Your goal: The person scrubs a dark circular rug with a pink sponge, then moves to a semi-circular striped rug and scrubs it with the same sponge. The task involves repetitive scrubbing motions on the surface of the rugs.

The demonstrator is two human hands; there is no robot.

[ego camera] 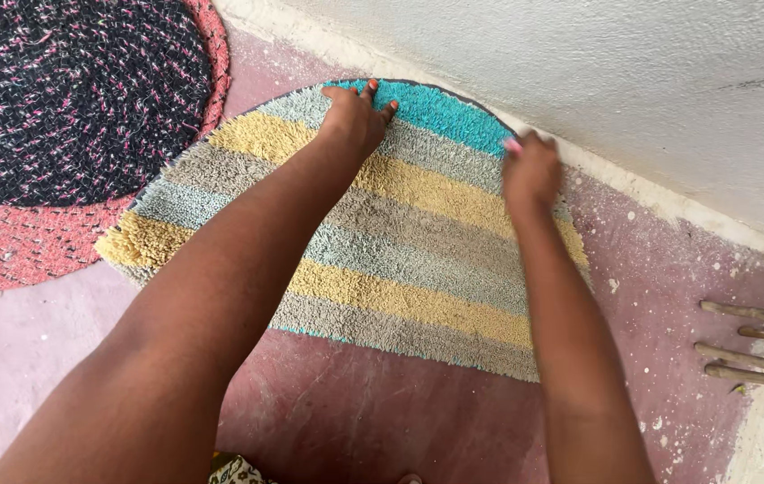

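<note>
Both arms were stretched forward over the striped shaggy mat (pixel 400 260) laid on the floor (pixel 355 412) by the wall (pixel 624 81), the left hand (pixel 355 116) pressed flat with fingers spread, the right hand (pixel 530 170) curled on its far edge.

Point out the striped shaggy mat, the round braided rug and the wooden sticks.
striped shaggy mat (pixel 418 260): head view, on a middle stripe.
round braided rug (pixel 59 99): head view, on its dark centre.
wooden sticks (pixel 754 345): head view, mid-bundle.

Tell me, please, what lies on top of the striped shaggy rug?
Both hands press on the striped rug near its curved far edge: left hand, right hand. The forearms hide part of the pile.
</note>
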